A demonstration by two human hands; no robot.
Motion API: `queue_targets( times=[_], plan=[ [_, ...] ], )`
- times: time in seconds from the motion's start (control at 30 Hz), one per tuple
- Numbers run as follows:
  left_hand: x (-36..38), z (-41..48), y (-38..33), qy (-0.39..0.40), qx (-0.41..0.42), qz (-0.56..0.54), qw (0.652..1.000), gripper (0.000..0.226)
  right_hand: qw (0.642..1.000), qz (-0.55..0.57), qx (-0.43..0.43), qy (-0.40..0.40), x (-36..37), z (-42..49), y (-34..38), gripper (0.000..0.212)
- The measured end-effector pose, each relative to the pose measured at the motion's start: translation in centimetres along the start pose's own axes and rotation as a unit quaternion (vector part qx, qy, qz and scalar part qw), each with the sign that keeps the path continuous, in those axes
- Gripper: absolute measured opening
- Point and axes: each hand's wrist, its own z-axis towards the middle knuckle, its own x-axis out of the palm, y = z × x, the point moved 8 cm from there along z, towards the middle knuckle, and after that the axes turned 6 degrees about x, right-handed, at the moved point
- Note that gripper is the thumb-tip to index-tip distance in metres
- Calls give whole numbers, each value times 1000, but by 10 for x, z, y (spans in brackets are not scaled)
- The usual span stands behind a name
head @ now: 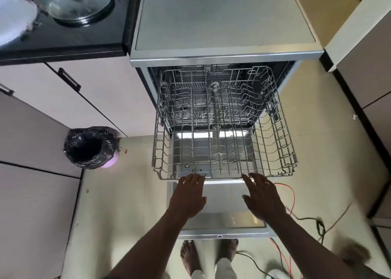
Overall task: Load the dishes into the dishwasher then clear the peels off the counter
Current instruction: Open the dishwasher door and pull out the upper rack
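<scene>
The dishwasher (224, 52) stands open with its door (224, 219) folded down. Its upper wire rack (275, 130) is pulled far out over the door and holds no dishes. A lower rack (190, 103) sits inside the tub. My left hand (188, 196) and my right hand (262, 198) reach forward with straight fingers, their fingertips at the front rail of the pulled-out rack. On the black counter at the far left stand a pan with a glass lid (80, 3) and a blurred white dish (14, 18).
A bin with a black liner (91, 147) stands on the floor left of the dishwasher. Cabinet doors with black handles (69, 80) run along the left. Red and black cables (292, 196) lie on the floor at the right. My bare feet (190, 255) stand below the door.
</scene>
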Motion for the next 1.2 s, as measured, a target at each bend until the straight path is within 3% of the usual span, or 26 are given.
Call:
queue_targets(
  times=[0.23,0.43,0.63,0.83,0.97,1.2],
  plan=[
    [-27,-8,0,-32,-11,-14,999,65,1000,15,6,11,-31,5,25,55],
    [-64,-21,0,-28,-44,-38,998,71,999,37,27,8,-72,2,57,75],
    [-109,-48,7,-33,-66,-38,997,74,999,28,38,23,-107,-12,88,61],
    [-142,-86,25,-40,-105,-67,991,79,998,36,50,13,-143,-20,124,80],
    [-160,-105,38,-42,-116,-63,990,79,998,42,40,18,-159,-17,155,64],
    [-205,-117,79,-66,-163,-56,983,81,999,32,-3,16,-184,9,213,67]
  ],
)
